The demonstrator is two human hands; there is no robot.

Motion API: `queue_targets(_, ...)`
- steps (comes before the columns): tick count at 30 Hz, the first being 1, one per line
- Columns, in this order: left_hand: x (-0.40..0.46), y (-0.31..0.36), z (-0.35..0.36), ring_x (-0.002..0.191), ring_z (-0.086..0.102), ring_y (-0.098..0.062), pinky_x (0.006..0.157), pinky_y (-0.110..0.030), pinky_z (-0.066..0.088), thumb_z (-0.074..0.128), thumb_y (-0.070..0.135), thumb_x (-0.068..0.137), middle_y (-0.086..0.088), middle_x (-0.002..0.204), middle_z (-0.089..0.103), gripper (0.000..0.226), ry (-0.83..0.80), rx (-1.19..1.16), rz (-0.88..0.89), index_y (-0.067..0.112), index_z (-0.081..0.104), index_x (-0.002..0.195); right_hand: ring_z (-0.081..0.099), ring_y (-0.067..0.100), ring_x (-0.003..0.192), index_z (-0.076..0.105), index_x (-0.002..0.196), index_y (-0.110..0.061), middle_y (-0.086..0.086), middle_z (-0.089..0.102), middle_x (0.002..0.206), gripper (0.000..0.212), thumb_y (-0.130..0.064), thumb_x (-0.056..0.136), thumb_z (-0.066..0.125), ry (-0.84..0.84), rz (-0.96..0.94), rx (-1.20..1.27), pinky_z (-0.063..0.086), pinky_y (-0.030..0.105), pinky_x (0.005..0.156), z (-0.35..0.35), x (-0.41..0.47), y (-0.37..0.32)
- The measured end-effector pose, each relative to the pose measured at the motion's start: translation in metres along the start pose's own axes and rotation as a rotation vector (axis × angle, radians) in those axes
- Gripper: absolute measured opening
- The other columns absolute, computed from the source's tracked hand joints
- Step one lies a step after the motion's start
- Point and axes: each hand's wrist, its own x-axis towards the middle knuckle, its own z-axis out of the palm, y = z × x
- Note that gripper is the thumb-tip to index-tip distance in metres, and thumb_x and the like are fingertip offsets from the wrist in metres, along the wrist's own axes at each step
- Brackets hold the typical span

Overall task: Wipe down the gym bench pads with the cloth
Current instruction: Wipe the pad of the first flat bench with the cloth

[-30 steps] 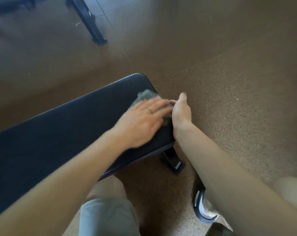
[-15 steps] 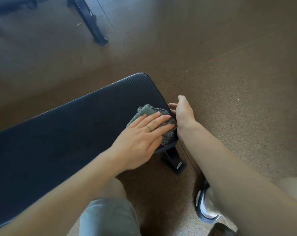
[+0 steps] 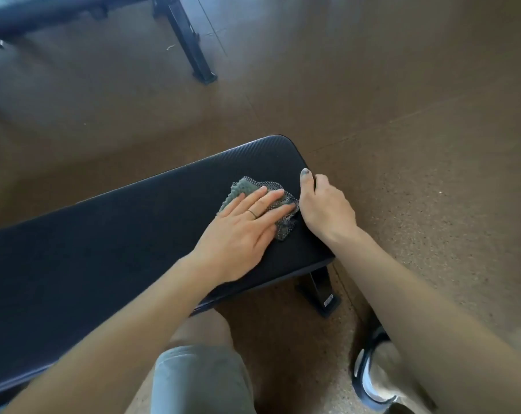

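Note:
A long black textured bench pad (image 3: 110, 249) runs from the lower left to its rounded end at centre. A grey-green mesh cloth (image 3: 254, 191) lies near that end. My left hand (image 3: 242, 228) presses flat on the cloth, fingers together and stretched toward the pad's end. My right hand (image 3: 323, 204) grips the pad's right end edge, thumb on top and fingers curled over the side. Much of the cloth is hidden under my left palm.
The bench's black foot (image 3: 320, 289) stands on the speckled brown floor (image 3: 417, 189) below the pad's end. Another black frame leg (image 3: 190, 46) slants at the top. My knee in grey shorts (image 3: 199, 380) and my shoe (image 3: 369, 375) are at the bottom.
My left hand slid the cloth from the pad's near right corner back up and inward across the pad. My right hand shifted up along the end edge, thumb now over the top.

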Motion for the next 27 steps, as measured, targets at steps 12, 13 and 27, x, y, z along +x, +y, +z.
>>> queue_targets(12, 0.085, -0.070, -0.013, 0.147, 0.029, -0.021, 0.124, -0.040, 0.018, 0.023, 0.033, 0.109, 0.009, 0.156, 0.041, 0.049, 0.185, -0.135, -0.351, 0.037, 0.032, 0.158, 0.043, 0.031, 0.143, 0.021, 0.162, -0.016, 0.008, 0.037, 0.162, 0.073, -0.061, 0.106, 0.013, 0.053, -0.123, -0.112, 0.035, 0.050, 0.111, 0.014, 0.015, -0.015)
queue_targets(13, 0.082, -0.065, -0.013, 0.151, 0.023, -0.020, 0.125, -0.040, 0.013, 0.023, 0.033, 0.110, 0.008, 0.161, 0.035, 0.049, 0.179, -0.147, -0.375, 0.038, 0.031, 0.158, 0.040, 0.030, 0.146, 0.020, 0.163, -0.018, 0.007, 0.034, 0.164, 0.071, -0.061, 0.106, 0.014, 0.046, -0.126, -0.074, 0.032, 0.051, 0.114, 0.013, 0.016, -0.014)
queue_targets(27, 0.037, -0.104, -0.054, 0.140, 0.045, -0.021, 0.114, -0.035, 0.034, 0.035, 0.029, 0.108, -0.002, 0.153, 0.050, 0.044, 0.234, -0.438, -0.648, 0.023, 0.045, 0.150, 0.056, 0.037, 0.113, 0.073, 0.122, -0.021, 0.012, 0.067, 0.122, 0.045, -0.039, 0.098, 0.039, 0.069, -0.948, -0.612, 0.047, 0.049, 0.094, 0.053, 0.017, -0.072)
